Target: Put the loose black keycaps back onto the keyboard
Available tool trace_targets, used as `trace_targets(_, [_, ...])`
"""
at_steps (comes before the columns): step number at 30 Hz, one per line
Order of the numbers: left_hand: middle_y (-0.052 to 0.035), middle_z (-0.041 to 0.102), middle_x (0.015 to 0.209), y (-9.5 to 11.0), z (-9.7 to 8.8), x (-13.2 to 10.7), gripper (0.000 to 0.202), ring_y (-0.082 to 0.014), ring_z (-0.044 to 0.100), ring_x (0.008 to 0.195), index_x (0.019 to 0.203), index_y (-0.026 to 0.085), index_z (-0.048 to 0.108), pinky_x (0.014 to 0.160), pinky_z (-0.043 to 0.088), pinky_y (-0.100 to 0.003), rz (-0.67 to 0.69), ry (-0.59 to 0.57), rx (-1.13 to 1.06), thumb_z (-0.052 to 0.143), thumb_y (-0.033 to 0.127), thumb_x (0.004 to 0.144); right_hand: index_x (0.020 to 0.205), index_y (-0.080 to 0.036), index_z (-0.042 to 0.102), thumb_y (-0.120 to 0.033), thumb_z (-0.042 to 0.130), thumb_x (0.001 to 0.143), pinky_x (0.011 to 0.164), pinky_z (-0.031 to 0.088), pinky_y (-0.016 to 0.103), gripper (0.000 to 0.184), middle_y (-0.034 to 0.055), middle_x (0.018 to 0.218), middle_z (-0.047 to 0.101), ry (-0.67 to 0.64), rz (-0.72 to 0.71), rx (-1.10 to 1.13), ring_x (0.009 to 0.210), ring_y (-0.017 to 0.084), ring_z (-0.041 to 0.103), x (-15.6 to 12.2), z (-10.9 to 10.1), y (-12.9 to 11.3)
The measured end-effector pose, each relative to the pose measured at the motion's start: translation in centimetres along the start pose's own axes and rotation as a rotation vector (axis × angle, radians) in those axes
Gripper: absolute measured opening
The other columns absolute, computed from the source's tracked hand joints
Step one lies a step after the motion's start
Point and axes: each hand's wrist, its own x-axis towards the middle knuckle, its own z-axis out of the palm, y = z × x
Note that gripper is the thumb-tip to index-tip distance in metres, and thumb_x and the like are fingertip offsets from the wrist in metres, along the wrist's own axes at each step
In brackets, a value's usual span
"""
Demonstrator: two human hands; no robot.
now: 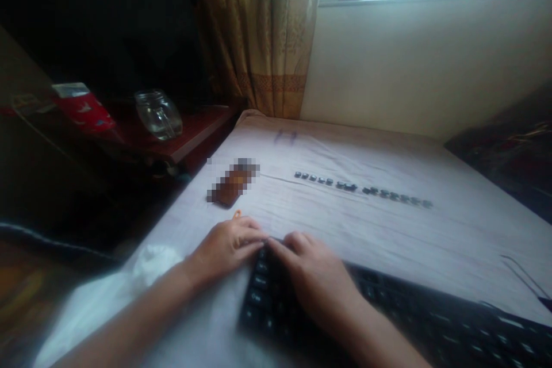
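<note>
While the black keyboard [401, 299] lies on a pale cloth [388, 149], both hands meet at its far left corner. Left hand [230, 241]: fingers drawn narrow at the edge. Right hand [314, 264]: over the keyboard, fingers bent close; cannot tell whether either pinches anything. Beyond the keyboard, a row of small dark pieces [350, 187]; past its left end, a pixelated brown object [233, 184].

A glass jar [158, 116] sits on a reddish table [200, 126].

Both hands [228, 241] [317, 267] meet at a black keyboard [257, 298].
</note>
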Motion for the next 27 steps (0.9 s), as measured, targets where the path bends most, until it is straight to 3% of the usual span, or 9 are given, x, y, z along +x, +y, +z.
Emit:
trace_targets(15, [-0.0018,0.068,0.098,-0.61,0.80,-0.43,0.022,-0.0153,0.064,0.090,0.108,0.028,0.073,0.083,0.052,-0.029,0.015,0.095,-0.041,0.057,0.023,0.093,0.136,-0.027,0.056,-0.011,0.056,0.090,0.070,0.046,0.032,0.048,0.0080,0.099,0.065,-0.099,0.035,0.032,0.083,0.021,0.058,0.28,-0.46,-0.21])
trace_targets(24, [-0.0021,0.069,0.098,-0.48,0.79,-0.46,0.022,-0.0151,0.065,0.090,0.108,0.028,0.074,0.083,0.053,-0.029,0.009,0.089,-0.065,0.057,0.027,0.094,0.130,-0.026,0.060,-0.010,0.055,0.090,0.071,0.047,0.031,0.044,0.0075,0.096,0.067,-0.055,0.046,0.053,0.082,0.020,0.060,0.15,-0.54,-0.36])
trace_targets(27, [-0.0023,0.070,0.098,-0.59,0.92,-0.48,0.021,-0.0155,0.066,0.090,0.107,0.027,0.074,0.083,0.053,-0.030,-0.002,0.113,-0.072,0.057,0.028,0.094,0.126,-0.022,0.063,-0.009,0.053,0.089,0.070,0.049,0.030,0.040,0.0079,0.092,0.068,0.017,0.085,0.102,0.079,0.020,0.061,-0.02,-0.20,0.01])
